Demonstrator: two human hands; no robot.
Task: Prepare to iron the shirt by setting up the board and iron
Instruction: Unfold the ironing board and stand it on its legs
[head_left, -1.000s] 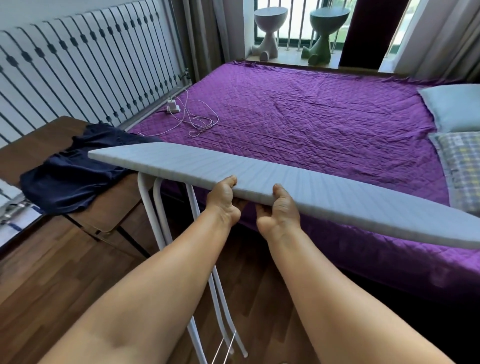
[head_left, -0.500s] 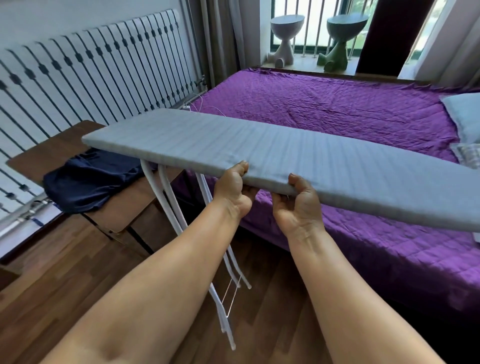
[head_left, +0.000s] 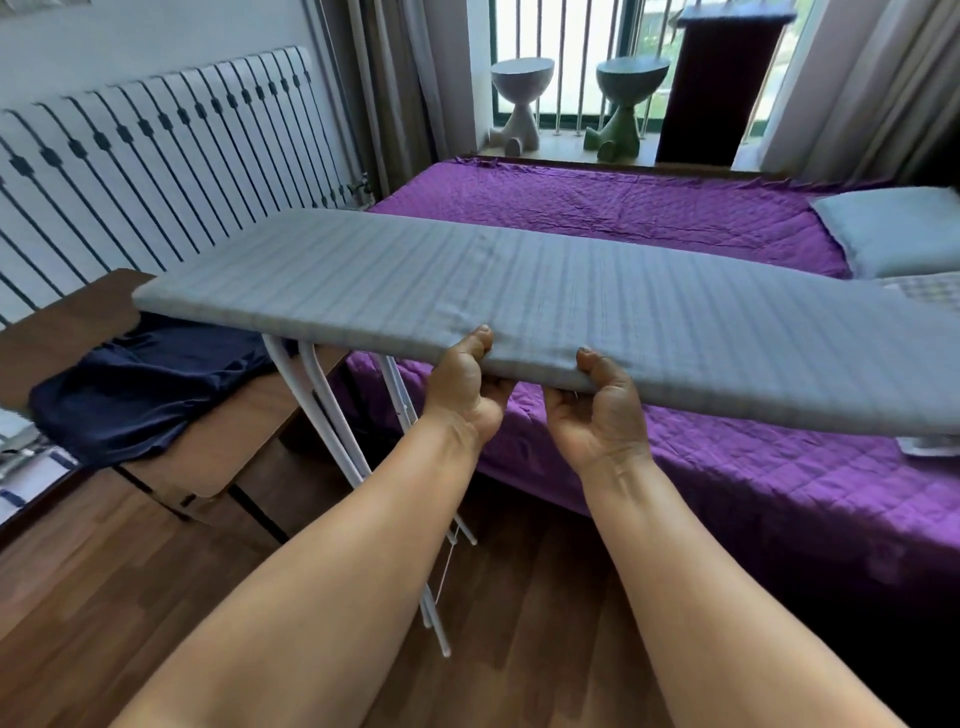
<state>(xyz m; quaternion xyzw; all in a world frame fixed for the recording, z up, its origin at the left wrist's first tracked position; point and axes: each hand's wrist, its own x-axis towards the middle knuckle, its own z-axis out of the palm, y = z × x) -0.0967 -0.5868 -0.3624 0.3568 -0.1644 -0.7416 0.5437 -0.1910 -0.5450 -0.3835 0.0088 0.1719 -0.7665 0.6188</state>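
Both hands, left hand and right hand, grip the ironing board, now swung level (legs unfolded); iron next.

Both hands apparently curled, gripping

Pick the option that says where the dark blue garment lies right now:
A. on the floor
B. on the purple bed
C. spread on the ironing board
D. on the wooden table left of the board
D: the dark blue garment lies crumpled on the wooden table, partly under the left end of the ironing board, which both hands hold by its near edge.
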